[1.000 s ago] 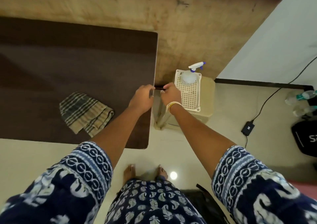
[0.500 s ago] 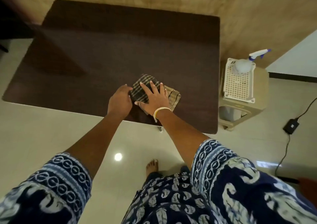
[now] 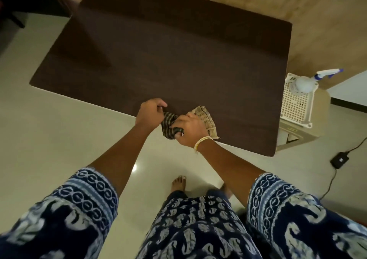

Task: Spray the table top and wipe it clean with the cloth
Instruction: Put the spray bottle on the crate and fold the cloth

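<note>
Both hands, left (image 3: 152, 112) and right (image 3: 189, 128), grip the cloth (image 3: 205, 117) bunched between them; bare worktop (image 3: 178, 60) stretches ahead.

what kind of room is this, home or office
Most likely a room in a home: a low dark table on pale floor tiles, a plastic stool holding a spray bottle, and bare feet.

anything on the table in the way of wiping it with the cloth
Nothing visible does. Both the left hand and right hand already grip the cloth at the near edge, and the dark table top ahead is bare.
</note>
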Demonstrator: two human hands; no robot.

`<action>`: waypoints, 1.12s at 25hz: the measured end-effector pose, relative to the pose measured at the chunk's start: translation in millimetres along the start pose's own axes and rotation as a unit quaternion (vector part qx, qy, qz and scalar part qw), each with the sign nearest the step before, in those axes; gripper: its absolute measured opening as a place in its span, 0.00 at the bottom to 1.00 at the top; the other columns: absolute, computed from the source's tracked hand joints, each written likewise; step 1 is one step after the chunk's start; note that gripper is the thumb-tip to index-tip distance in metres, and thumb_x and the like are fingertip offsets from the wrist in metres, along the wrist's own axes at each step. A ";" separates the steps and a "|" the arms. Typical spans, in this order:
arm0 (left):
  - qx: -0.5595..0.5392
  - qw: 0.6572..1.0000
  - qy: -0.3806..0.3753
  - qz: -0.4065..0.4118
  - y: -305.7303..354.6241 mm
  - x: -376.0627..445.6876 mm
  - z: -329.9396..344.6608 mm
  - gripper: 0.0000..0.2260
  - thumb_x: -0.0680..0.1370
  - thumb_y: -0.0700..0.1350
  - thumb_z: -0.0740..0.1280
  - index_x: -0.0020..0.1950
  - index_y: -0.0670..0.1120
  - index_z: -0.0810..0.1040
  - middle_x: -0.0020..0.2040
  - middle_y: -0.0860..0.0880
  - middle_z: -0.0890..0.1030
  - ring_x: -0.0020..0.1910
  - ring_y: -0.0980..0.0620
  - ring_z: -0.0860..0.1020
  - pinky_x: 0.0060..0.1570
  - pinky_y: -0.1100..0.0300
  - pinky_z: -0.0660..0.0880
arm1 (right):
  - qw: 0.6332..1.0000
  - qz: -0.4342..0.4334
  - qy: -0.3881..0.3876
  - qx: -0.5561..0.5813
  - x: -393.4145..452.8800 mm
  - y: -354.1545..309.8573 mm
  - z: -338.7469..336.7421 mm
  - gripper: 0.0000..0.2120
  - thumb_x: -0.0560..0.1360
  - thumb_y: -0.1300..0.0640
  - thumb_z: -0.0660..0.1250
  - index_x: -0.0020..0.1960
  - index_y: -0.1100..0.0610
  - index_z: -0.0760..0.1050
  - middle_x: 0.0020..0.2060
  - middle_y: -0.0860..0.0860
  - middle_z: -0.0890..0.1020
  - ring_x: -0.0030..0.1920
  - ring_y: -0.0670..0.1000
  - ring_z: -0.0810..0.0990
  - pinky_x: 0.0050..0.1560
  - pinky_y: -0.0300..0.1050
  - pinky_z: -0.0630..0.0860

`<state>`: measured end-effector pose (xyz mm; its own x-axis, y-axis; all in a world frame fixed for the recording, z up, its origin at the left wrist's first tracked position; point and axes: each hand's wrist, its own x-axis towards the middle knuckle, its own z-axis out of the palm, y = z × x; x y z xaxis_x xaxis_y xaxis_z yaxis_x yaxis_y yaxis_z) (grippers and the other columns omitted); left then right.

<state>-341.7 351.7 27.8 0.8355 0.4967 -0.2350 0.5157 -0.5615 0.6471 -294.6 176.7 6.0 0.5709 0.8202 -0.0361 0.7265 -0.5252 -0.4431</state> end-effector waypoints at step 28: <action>-0.263 0.904 -0.298 -0.157 348.4 -33.0 237.1 0.20 0.79 0.54 0.66 0.69 0.46 0.74 0.62 0.43 0.80 0.59 0.45 0.80 0.60 0.47 0.77 | 0.632 0.426 -0.096 0.640 -224.6 269.9 -208.7 0.25 0.67 0.54 0.72 0.63 0.60 0.76 0.53 0.59 0.84 0.51 0.58 0.84 0.54 0.52 0.80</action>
<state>-144.7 -17.2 89.1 0.6981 0.0447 -0.7146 0.7147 0.0164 0.6992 -147.0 -196.6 81.4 0.3992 0.4398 -0.8045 -0.7887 -0.2827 -0.5460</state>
